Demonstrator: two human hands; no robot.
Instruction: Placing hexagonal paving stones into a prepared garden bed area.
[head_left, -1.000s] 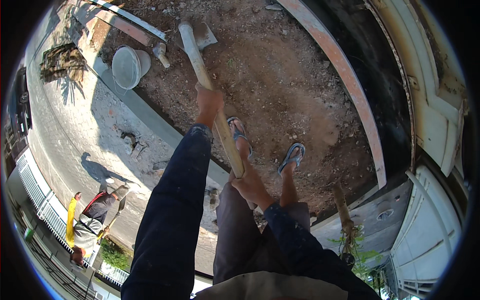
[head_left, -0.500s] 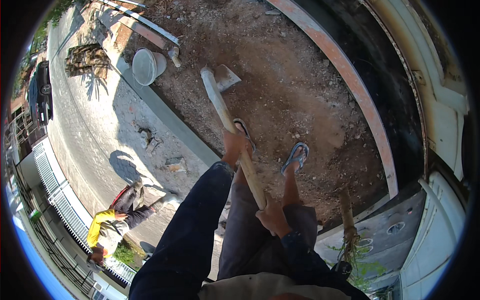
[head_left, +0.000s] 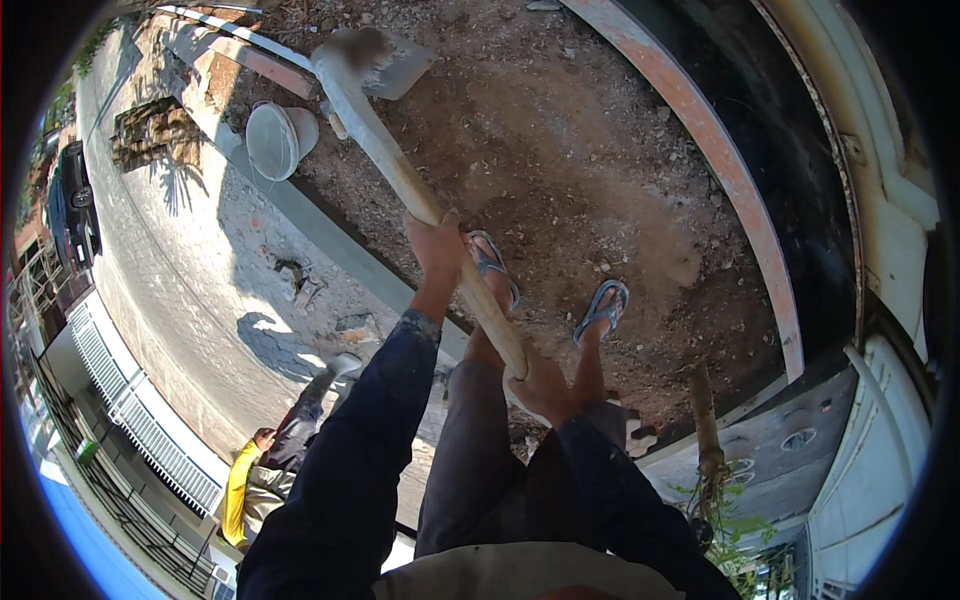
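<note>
A hoe with a long pale wooden handle runs slantwise across the view. My left hand is wrapped round the middle of the handle. Closer to my body, my right hand grips its near end. The grey metal blade is at the far end, up and left of my feet. Beside the blade, a brown patch at the hoe's head is blurred; I cannot tell if it is soil. Beneath lies bare brown earth with small stones. My feet in blue flip-flops stand on it.
A white bucket stands at the left by a low concrete kerb. A curved reddish board edges the soil on the right. A cut stump is at lower right. On the paving, a person in a yellow sleeve is nearby.
The hoe's head has come up and moved left, looking larger. Both hands still hold the handle, the left one shifted up and left. The person in yellow has shifted toward the lower right.
</note>
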